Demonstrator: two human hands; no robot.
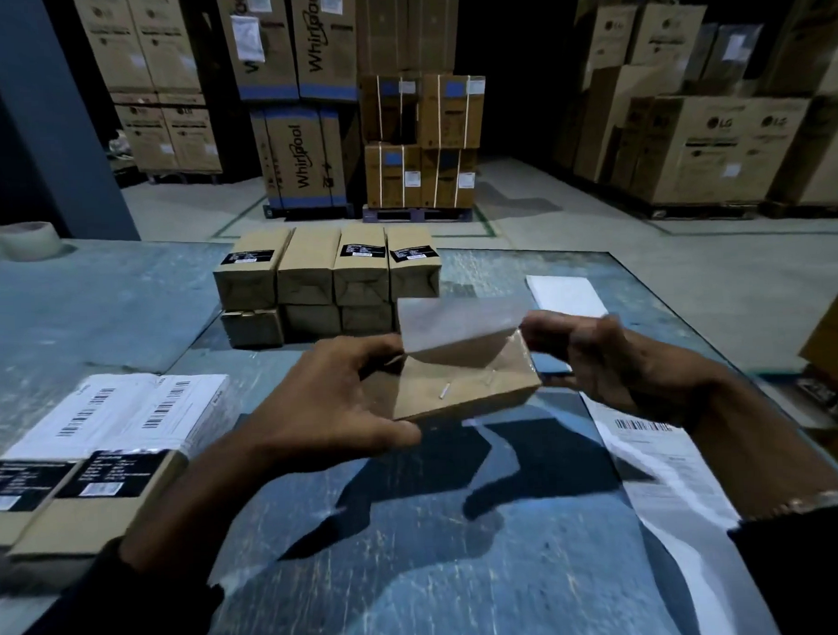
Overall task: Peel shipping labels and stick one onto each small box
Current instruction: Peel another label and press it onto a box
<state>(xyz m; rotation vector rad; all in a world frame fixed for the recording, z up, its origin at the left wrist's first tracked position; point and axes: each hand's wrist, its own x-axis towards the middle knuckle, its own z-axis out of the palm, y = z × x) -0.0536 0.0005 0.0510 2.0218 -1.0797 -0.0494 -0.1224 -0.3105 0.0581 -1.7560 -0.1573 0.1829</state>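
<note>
The left hand holds a small box above the table, its grip curled around the box's left end. The right hand pinches the blurred label over the box top.

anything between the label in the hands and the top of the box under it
Nothing visible. The pale translucent label, pinched by the left hand and right hand, hangs right above the small brown cardboard box, whose top face shows bare.
</note>
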